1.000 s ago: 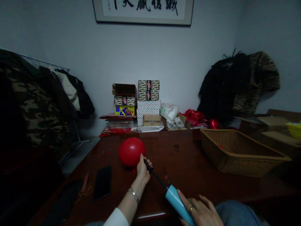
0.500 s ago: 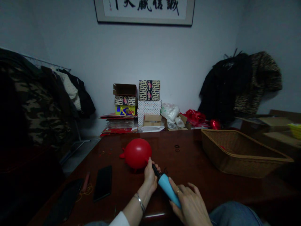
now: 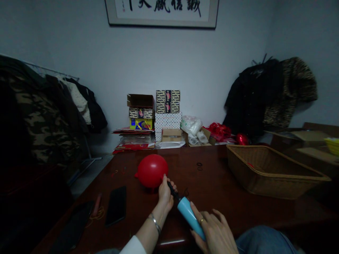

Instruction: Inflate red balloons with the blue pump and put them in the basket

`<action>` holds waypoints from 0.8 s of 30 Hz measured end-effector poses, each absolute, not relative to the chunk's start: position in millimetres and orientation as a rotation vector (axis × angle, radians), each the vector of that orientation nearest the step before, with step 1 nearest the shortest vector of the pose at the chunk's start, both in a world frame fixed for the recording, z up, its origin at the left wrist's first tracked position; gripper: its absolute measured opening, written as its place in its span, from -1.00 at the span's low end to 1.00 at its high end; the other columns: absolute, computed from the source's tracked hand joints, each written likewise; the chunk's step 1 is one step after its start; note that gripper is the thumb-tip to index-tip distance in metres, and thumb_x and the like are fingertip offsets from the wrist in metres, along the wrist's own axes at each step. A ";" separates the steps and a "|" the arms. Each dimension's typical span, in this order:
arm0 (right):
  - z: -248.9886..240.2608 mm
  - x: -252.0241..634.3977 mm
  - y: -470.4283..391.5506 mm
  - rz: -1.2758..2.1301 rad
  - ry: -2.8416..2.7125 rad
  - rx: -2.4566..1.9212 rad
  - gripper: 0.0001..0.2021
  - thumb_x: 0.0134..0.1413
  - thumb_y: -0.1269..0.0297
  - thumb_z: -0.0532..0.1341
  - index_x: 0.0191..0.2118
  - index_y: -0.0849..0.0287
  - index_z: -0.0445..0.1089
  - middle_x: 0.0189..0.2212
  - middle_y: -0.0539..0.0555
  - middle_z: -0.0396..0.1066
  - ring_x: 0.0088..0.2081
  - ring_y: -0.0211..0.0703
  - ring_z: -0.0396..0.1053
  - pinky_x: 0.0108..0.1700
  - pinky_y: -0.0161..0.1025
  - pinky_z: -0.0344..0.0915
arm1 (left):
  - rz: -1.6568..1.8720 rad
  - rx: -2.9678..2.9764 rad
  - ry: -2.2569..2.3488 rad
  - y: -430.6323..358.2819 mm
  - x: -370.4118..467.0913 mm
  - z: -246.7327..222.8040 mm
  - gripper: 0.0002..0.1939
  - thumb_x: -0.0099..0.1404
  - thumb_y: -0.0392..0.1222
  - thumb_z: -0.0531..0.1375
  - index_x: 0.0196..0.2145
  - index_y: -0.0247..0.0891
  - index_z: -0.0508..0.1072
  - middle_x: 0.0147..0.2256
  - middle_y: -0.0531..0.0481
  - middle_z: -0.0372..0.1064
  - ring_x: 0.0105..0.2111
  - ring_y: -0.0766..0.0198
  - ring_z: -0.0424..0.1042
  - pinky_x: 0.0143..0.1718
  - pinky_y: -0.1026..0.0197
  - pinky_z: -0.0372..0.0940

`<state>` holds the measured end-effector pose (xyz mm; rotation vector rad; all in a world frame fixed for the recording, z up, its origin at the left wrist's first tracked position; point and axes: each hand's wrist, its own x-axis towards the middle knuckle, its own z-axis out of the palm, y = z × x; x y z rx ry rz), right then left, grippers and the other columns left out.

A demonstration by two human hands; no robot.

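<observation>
A round red balloon point(image 3: 152, 170) sits over the middle of the brown table, a small knob sticking out at its left. Its neck is pinched by my left hand point(image 3: 166, 192) around the black nozzle end of a blue hand pump point(image 3: 191, 218). The pump slants down to the right, with a stretch of dark rod showing between my left hand and the blue barrel. My right hand point(image 3: 215, 229), a ring on one finger, grips the barrel's lower part.
A wicker basket point(image 3: 275, 176) stands at the right. On the left lie a black phone point(image 3: 116, 205), another dark flat object point(image 3: 72, 225) and a reddish stick point(image 3: 97, 204) with yellow bands. Black rings point(image 3: 199, 164) lie behind the pump. Boxes point(image 3: 168, 121) are stacked beyond the table.
My left hand and the balloon have moved slightly left, away from the blue barrel. More of the dark rod shows between them. The right hand has shifted very little.
</observation>
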<state>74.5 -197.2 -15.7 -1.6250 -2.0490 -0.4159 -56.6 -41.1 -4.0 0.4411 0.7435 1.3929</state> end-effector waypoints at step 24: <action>-10.7 81.3 -197.5 -0.410 -2.058 -1.627 -0.34 -0.13 0.32 0.18 0.18 -0.03 0.07 -0.37 -0.07 0.40 -0.33 -0.19 0.38 -0.02 -0.09 0.00 | 1.417 0.402 0.687 -35.4 -64.6 -0.7 -0.57 0.09 0.19 0.19 -0.49 -0.22 0.17 -0.67 0.17 0.08 -0.72 0.46 0.08 -0.69 0.37 0.03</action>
